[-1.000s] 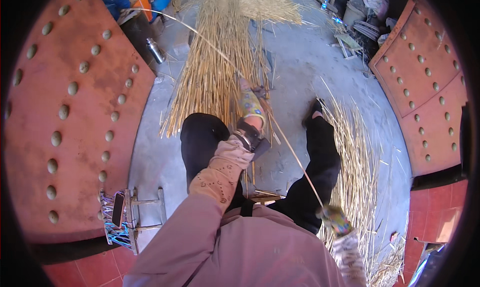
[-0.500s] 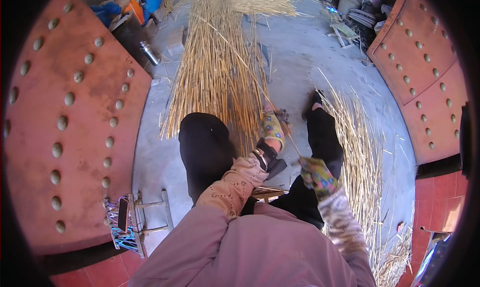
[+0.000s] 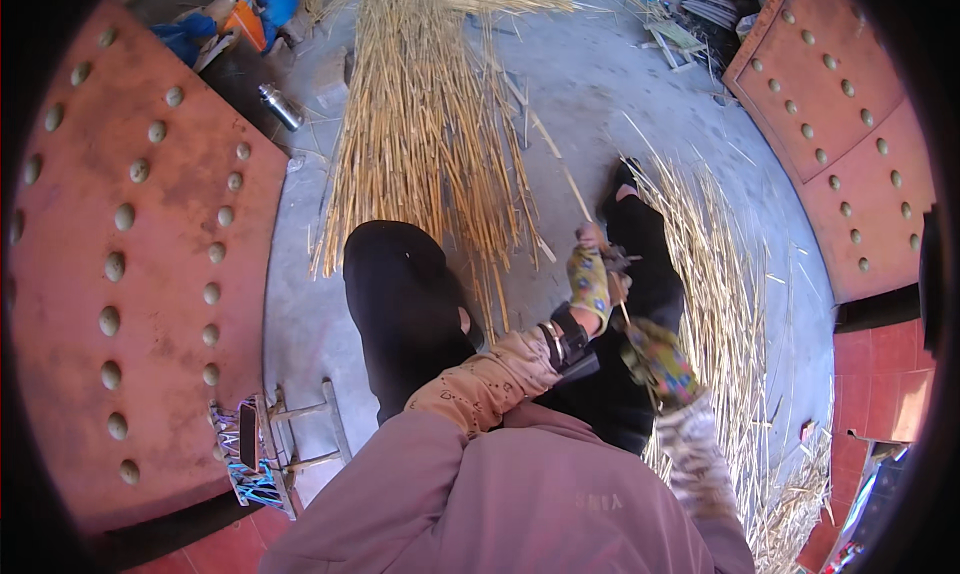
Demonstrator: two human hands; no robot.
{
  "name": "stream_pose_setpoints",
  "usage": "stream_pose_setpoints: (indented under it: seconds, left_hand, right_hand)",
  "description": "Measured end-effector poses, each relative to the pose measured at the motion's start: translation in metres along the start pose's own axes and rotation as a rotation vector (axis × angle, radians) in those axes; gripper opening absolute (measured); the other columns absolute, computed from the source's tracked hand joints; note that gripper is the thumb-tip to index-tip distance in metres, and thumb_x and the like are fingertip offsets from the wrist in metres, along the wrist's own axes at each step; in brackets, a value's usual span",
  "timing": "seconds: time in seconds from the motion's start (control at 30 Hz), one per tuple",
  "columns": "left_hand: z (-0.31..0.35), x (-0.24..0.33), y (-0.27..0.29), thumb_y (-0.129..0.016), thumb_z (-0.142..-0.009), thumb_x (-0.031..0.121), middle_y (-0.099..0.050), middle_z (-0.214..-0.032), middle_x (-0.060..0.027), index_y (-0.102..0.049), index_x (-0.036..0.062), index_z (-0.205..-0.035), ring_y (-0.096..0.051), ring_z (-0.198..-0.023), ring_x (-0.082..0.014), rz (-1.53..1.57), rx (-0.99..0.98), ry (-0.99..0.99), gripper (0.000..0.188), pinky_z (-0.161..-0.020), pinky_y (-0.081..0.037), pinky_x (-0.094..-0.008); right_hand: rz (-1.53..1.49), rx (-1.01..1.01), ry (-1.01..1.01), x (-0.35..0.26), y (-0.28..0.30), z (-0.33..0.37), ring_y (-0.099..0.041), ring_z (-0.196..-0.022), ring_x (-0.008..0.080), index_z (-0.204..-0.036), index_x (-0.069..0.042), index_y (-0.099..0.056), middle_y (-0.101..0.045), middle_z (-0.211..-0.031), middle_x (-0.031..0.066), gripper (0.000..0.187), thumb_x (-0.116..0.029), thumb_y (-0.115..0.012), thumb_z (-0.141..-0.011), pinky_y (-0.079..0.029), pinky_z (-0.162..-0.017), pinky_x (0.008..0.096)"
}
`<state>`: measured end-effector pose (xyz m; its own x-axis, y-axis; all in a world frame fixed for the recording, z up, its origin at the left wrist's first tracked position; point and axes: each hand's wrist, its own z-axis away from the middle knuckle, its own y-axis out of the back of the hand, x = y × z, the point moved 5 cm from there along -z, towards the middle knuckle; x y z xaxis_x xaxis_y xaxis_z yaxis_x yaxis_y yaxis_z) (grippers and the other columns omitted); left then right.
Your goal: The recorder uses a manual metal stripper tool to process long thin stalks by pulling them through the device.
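Note:
Between my knees a single long reed stalk [image 3: 562, 162] runs slantwise across the floor to my hands. My left hand [image 3: 588, 282], in a patterned fingerless glove, is closed around it. A small dark metal piece [image 3: 620, 259] juts out at that hand; its kind is unclear. Lower and to the right, my right hand [image 3: 662, 366], in a similar glove and slightly blurred, closes on the stalk's near end; its fingertips are mostly hidden. Ahead of my left knee lies a thick spread of yellow-brown reeds [image 3: 420, 144]. Paler, stripped-looking stalks [image 3: 715, 284] lie beside my right leg.
Red studded door panels [image 3: 90, 274] [image 3: 850, 124] stand on both sides. A steel flask [image 3: 280, 107] lies at the far left. Near my left hip a small strapped stool [image 3: 262, 454] carries a phone [image 3: 247, 434]. Bags [image 3: 275, 9] and clutter line the back.
Both hands have moved right, the left one more, and the reed has shifted right with them, away from the spread of reeds. The view has also shifted slightly.

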<state>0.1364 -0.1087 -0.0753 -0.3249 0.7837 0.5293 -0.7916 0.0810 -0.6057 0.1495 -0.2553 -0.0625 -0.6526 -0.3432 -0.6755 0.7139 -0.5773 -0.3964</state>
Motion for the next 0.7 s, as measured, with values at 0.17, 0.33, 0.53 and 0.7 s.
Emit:
stream_pose_setpoints:
  seconds: [0.17,0.33,0.53,0.7]
  left_hand:
    - [-0.047,0.055,0.013,-0.043,-0.076,0.053,-0.048,-0.056,-0.0033,-0.045,0.0082,-0.077,-0.049,-0.046,-0.0166,-0.276,-0.062,-0.418,0.045,-0.04,-0.04,-0.0271]
    - [-0.045,0.182,0.012,-0.041,-0.076,0.057,-0.042,-0.053,0.0018,-0.043,0.0119,-0.069,-0.041,-0.046,-0.0132,0.008,0.003,-0.53,0.045,-0.045,-0.036,-0.0266]
    - [-0.046,0.306,0.062,-0.044,-0.077,0.051,-0.04,-0.052,0.0025,-0.043,0.0148,-0.063,-0.038,-0.044,-0.0119,0.203,-0.293,-0.53,0.039,-0.041,-0.034,-0.0261]
    - [-0.066,0.314,0.08,-0.047,-0.078,0.045,-0.043,-0.055,0.0006,-0.045,0.0158,-0.066,-0.041,-0.042,-0.0118,0.471,-0.501,-0.332,0.032,-0.037,-0.036,-0.0251]
  right_hand:
    - [-0.028,-0.222,0.106,0.008,0.01,-0.046,-0.035,-0.039,0.0035,-0.097,0.005,-0.049,-0.043,-0.054,-0.0028,0.032,-0.02,-0.052,-0.079,-0.025,-0.033,0.0152]
    - [0.331,0.01,0.183,0.087,0.081,0.044,-0.05,-0.046,0.0094,-0.086,0.004,-0.053,-0.056,-0.078,0.0142,0.018,-0.012,-0.053,-0.078,-0.037,-0.036,0.0161]
    - [0.144,0.224,0.468,0.119,0.183,0.117,-0.054,-0.051,0.0119,-0.083,-0.003,-0.057,-0.059,-0.078,0.014,0.019,-0.02,-0.049,-0.079,-0.042,-0.041,0.0202]
    - [0.431,0.563,0.499,0.115,0.338,0.141,-0.057,-0.07,0.0169,-0.09,-0.004,-0.057,-0.059,-0.088,0.011,0.024,-0.023,-0.048,-0.079,-0.047,-0.06,0.0294]
